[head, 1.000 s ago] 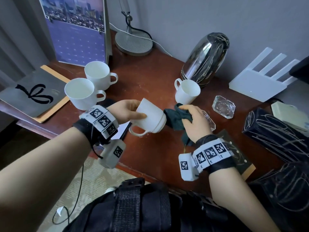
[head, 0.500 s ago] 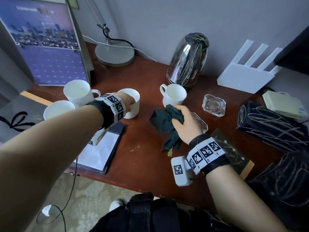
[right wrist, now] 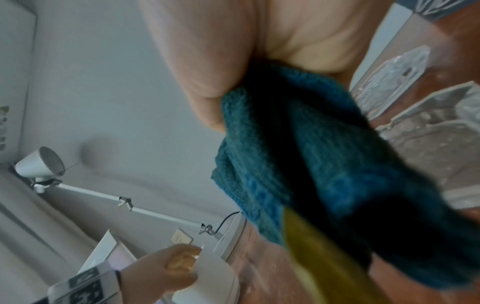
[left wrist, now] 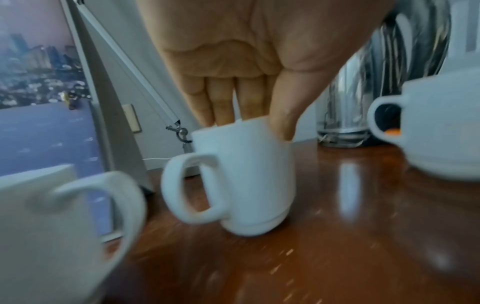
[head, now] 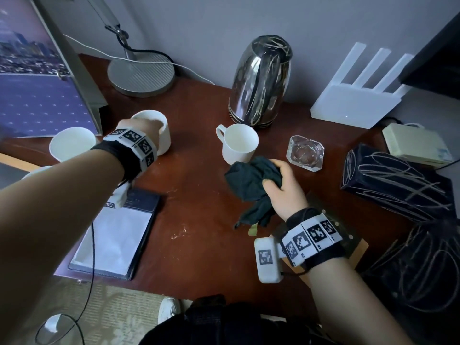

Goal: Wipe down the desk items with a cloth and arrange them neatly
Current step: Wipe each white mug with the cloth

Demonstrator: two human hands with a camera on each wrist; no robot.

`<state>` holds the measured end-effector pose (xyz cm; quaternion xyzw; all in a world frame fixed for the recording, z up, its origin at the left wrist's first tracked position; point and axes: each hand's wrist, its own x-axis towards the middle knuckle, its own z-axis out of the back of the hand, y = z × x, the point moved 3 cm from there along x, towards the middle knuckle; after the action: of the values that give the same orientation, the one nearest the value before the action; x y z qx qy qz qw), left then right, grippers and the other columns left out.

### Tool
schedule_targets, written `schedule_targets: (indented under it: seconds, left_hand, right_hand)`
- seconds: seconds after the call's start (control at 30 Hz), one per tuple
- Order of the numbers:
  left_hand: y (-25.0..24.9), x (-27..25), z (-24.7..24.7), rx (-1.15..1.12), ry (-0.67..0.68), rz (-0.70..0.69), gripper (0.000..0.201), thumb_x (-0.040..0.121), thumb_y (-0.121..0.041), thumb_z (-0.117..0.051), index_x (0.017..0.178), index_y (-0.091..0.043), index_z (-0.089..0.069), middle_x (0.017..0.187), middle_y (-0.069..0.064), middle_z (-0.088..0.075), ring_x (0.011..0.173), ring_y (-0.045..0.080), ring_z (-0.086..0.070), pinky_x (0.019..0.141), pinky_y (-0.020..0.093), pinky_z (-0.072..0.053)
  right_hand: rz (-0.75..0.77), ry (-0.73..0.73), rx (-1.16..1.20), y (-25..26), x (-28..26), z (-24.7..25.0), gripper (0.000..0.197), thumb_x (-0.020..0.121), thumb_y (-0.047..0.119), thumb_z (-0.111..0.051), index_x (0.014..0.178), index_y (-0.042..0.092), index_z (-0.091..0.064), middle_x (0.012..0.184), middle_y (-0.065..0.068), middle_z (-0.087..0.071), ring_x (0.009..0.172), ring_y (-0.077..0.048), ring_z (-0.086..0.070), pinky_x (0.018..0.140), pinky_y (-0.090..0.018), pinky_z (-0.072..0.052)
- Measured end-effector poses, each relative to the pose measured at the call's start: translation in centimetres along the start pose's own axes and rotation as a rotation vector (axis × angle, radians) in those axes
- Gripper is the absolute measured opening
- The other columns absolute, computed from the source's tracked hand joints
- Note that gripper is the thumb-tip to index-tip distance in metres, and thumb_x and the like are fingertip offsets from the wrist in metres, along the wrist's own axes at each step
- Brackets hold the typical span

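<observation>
White ceramic is the material in hand: your left hand (left wrist: 249,61) grips a mug (left wrist: 241,174) from above, the fingers (left wrist: 221,102) dipping inside the rim and the thumb pressing on the outer wall. The mug stands upright on the tabletop (head: 199,220), just beside the desk calendar (head: 37,90), with its handle turned toward a second mug (head: 72,143) on its left. A third mug (head: 239,143) stands apart, nearer the steel kettle (head: 258,80).

Judged from this position, the step is placement of a mug into the row. Carry it out as follows:

1. Confirm that the base sits flat before you loosen the grip. The wrist view is blurred, so full contact cannot be verified.
2. Lift the fingers straight up out of the rim. A sideways exit may tip the mug or knock it against its neighbour.
3. Leave a small gap between mugs so the handles do not collide.

Your right hand (head: 281,188) holds the dark green cloth (head: 249,180) bunched in curled fingers, just in front of the third mug and near the glass ashtray (head: 305,153). Keep the hanging tail of the cloth off the tabletop.
</observation>
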<state>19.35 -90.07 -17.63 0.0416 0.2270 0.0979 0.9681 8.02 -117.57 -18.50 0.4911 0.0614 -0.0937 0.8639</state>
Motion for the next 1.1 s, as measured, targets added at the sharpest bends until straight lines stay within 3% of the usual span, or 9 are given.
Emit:
schedule_targets:
  seconds: [0.13, 0.3, 0.47, 0.53, 0.6, 0.77, 0.87, 1.0, 1.1]
  left_hand:
    - [-3.8, -2.6, 1.2, -0.196, -0.39, -0.255, 0.059, 0.084, -0.031, -0.064, 0.135, -0.015, -0.038, 0.139, 0.01, -0.033, 0.128, 0.03, -0.031, 0.104, 0.04, -0.031]
    - [-11.6, -3.8, -0.5, -0.09, -0.276, -0.614, 0.049, 0.086, -0.036, -0.06, 0.132, -0.031, -0.046, 0.139, -0.001, -0.041, 0.129, 0.025, -0.033, 0.104, 0.038, -0.032]
    - [-13.8, -3.5, -1.9, -0.013, -0.072, -0.535, 0.037, 0.089, -0.021, -0.053, 0.126, -0.027, -0.051, 0.121, 0.008, -0.054, 0.11, 0.03, -0.052, 0.09, 0.034, -0.046]
    - [-13.3, -3.7, -2.2, -0.032, -0.057, -0.537, 0.028, 0.093, -0.016, -0.046, 0.119, -0.016, -0.057, 0.097, 0.0, -0.059, 0.097, 0.023, -0.054, 0.078, 0.029, -0.042]
    - [-11.7, -4.3, -2.7, -0.045, -0.062, -0.554, 0.028, 0.096, -0.019, -0.041, 0.115, -0.01, -0.059, 0.075, -0.007, -0.047, 0.091, 0.022, -0.05, 0.072, 0.026, -0.033]
    - [-5.7, -6.5, -4.7, -0.112, -0.018, -0.572, 0.021, 0.093, -0.019, -0.051, 0.111, -0.017, -0.06, 0.11, 0.005, -0.058, 0.098, 0.023, -0.053, 0.076, 0.024, -0.036]
    - [-2.5, -8.1, -6.4, -0.228, 0.055, -0.529, 0.03, 0.093, -0.02, -0.049, 0.121, -0.014, -0.059, 0.122, 0.005, -0.059, 0.111, 0.022, -0.054, 0.092, 0.029, -0.043]
    - [0.3, -10.1, -8.8, -0.276, 0.118, -0.529, 0.043, 0.086, -0.034, -0.056, 0.125, -0.017, -0.056, 0.126, 0.001, -0.057, 0.115, 0.019, -0.053, 0.096, 0.028, -0.04]
    - [1.8, -10.7, -10.7, -0.314, 0.119, -0.556, 0.051, 0.082, -0.039, -0.065, 0.128, -0.021, -0.053, 0.122, -0.002, -0.057, 0.112, 0.018, -0.053, 0.091, 0.024, -0.038]
  right_hand:
    - [-0.039, -0.05, 0.091, -0.8, 0.1, 1.3, 0.038, 0.09, 0.007, -0.05, 0.125, 0.018, -0.045, 0.112, 0.004, -0.053, 0.106, -0.013, -0.051, 0.091, -0.024, -0.038]
    - [-0.059, -0.102, 0.141, -1.4, -0.5, 3.2, 0.036, 0.09, 0.008, -0.051, 0.124, 0.021, -0.046, 0.111, 0.005, -0.054, 0.104, -0.012, -0.051, 0.092, -0.025, -0.04]
    - [-0.062, -0.075, 0.098, -2.4, -1.5, 4.4, 0.035, 0.09, 0.007, -0.051, 0.123, 0.019, -0.047, 0.108, 0.006, -0.055, 0.099, -0.009, -0.051, 0.08, -0.014, -0.036]
    - [-0.059, -0.068, 0.089, -2.6, -1.8, 4.4, 0.034, 0.09, 0.007, -0.051, 0.122, 0.019, -0.047, 0.109, 0.004, -0.056, 0.098, -0.01, -0.052, 0.077, -0.013, -0.036]
    - [-0.057, -0.059, 0.084, -2.6, -1.9, 4.2, 0.034, 0.09, 0.008, -0.051, 0.122, 0.019, -0.047, 0.11, 0.003, -0.056, 0.098, -0.011, -0.052, 0.078, -0.015, -0.036]
    - [-0.002, -0.025, 0.046, -1.4, -2.0, 2.6, 0.036, 0.089, 0.007, -0.052, 0.123, 0.018, -0.047, 0.11, 0.005, -0.055, 0.101, -0.011, -0.051, 0.081, -0.015, -0.036]
    - [0.055, -0.012, -0.01, -0.4, -2.0, 0.8, 0.036, 0.087, 0.008, -0.054, 0.121, 0.018, -0.049, 0.114, 0.001, -0.057, 0.106, -0.015, -0.053, 0.093, -0.026, -0.041]
    - [0.083, 0.107, -0.016, 0.9, -2.7, -2.2, 0.036, 0.09, 0.006, -0.051, 0.124, 0.016, -0.046, 0.109, 0.008, -0.051, 0.101, -0.007, -0.048, 0.082, -0.012, -0.035]
    - [0.068, 0.17, -0.036, 1.2, -3.5, -4.0, 0.036, 0.09, 0.008, -0.05, 0.124, 0.019, -0.045, 0.111, 0.008, -0.052, 0.103, -0.01, -0.05, 0.089, -0.023, -0.04]
